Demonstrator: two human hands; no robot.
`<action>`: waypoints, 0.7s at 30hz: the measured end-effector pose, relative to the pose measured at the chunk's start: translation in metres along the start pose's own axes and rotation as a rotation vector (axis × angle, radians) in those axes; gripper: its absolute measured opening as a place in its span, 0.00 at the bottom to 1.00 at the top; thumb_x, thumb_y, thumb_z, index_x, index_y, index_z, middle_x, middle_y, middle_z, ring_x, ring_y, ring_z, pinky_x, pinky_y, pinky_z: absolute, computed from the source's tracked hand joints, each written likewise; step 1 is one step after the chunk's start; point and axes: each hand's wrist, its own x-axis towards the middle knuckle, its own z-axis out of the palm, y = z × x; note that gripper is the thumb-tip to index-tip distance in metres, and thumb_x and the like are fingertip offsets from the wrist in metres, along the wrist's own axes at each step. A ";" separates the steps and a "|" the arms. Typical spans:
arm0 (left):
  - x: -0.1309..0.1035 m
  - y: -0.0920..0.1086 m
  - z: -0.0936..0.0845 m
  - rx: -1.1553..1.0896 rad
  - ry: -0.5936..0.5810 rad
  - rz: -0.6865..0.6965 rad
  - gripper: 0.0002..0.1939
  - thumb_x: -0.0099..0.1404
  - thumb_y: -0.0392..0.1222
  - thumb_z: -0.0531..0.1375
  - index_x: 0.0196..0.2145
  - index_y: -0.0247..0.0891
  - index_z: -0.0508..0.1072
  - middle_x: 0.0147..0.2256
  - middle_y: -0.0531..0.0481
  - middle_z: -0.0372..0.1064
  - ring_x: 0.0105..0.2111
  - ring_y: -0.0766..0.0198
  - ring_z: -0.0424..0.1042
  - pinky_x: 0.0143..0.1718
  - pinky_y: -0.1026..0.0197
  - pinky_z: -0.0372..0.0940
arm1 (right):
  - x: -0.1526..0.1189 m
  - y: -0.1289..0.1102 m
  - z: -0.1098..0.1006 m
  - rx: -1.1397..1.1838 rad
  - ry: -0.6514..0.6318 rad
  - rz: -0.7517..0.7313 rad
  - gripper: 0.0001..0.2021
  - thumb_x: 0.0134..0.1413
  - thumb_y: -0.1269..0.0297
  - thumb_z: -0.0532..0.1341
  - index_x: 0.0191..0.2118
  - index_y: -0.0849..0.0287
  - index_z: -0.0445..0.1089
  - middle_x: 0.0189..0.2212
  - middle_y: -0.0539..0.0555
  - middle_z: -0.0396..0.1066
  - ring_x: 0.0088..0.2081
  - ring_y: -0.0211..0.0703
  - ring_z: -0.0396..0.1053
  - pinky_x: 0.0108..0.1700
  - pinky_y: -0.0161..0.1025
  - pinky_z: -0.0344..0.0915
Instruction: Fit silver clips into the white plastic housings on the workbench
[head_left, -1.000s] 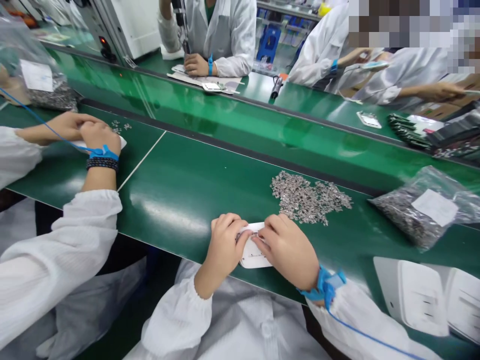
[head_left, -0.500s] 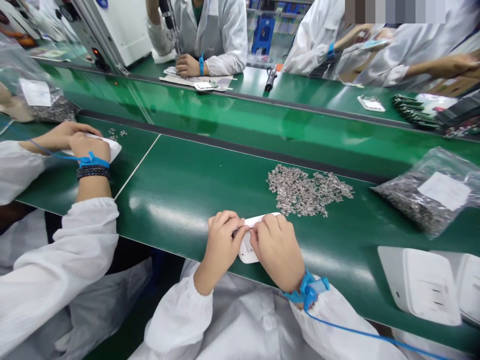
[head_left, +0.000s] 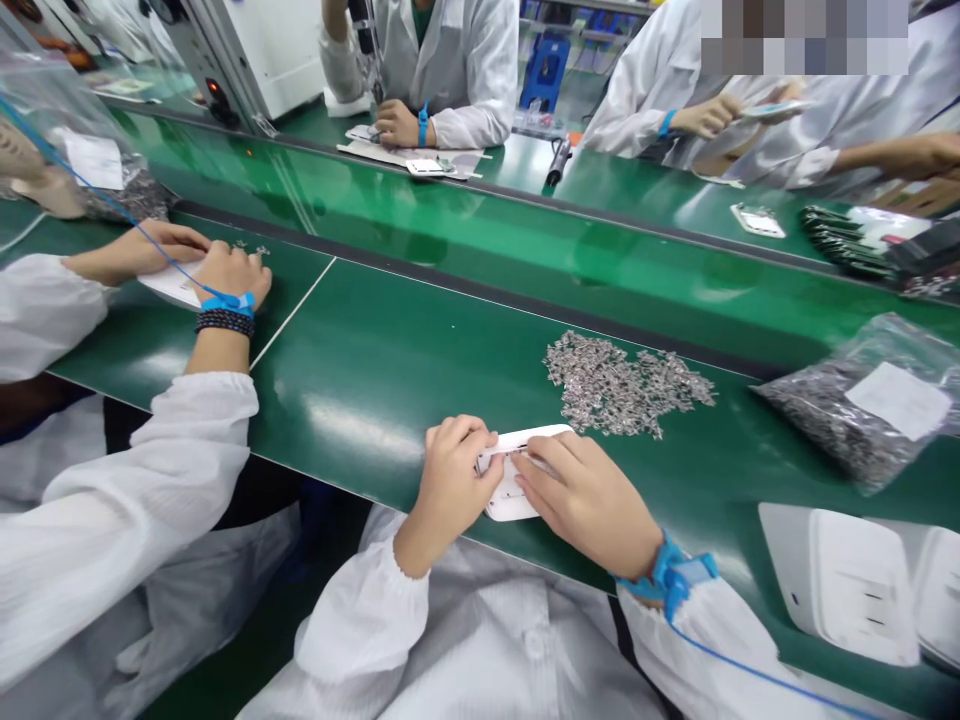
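A white plastic housing (head_left: 514,508) lies at the table's near edge, its inner side facing up. My left hand (head_left: 456,475) is closed on its left end, thumb reaching over the inside. Across the right part of the housing lies my right hand (head_left: 592,500), its thumb and fingers somewhat apart, with nothing visible between them. Any small part under the fingertips is hidden. Just beyond the housing spreads a pile of small silvery metal pieces (head_left: 619,385). A blue wrist strap (head_left: 671,575) with a cord sits on my right wrist.
More white housings (head_left: 862,585) rest at the right. Behind them is a clear bag (head_left: 870,410) of metal pieces. To the left, a co-worker's hands (head_left: 232,275) handle another white housing (head_left: 169,285). Across the green divider (head_left: 465,215), other people work at a bench.
My right hand has drawn back to the right from my left thumb, and its fingers have spread, baring more of the housing's inside. My left hand keeps its hold. The view has shifted slightly.
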 end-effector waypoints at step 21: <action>0.000 0.000 0.003 0.080 0.036 0.149 0.04 0.66 0.32 0.57 0.35 0.37 0.70 0.40 0.47 0.67 0.43 0.59 0.66 0.46 0.56 0.63 | -0.001 -0.003 0.006 -0.073 -0.002 0.011 0.11 0.70 0.68 0.54 0.44 0.63 0.75 0.38 0.56 0.70 0.39 0.45 0.56 0.39 0.45 0.50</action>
